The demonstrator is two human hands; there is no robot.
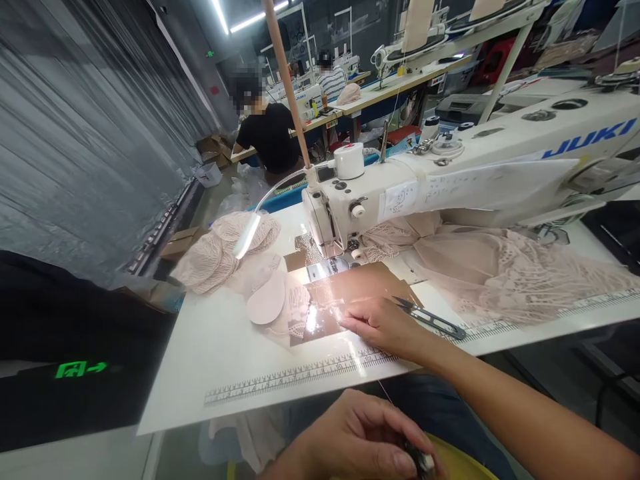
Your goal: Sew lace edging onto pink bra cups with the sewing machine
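Observation:
My left hand (365, 440) is below the table's front edge, its fingers closed around a small dark metal piece with a pale part, which looks like a bobbin case (419, 460). A thin thread (386, 392) runs up from near that hand toward the table edge. Over the tabletop, my right hand (377, 327) has its fingers curled in; whatever they pinch is hidden. Under it lies a shiny brown sheet (330, 293), and beside it are thread snips (433, 319). To its left, a smooth beige oval pad (266, 297) rests against beige lace (299, 310).
A JUKI sewing machine (345, 200) stands behind the sheet, with a lit lamp (247, 235) at its left. Stacked lace cups (210, 260) sit at the left; a lace garment (480, 267) lies right. A ruler strip (300, 370) follows the front edge. Co-workers (273, 137) sit beyond.

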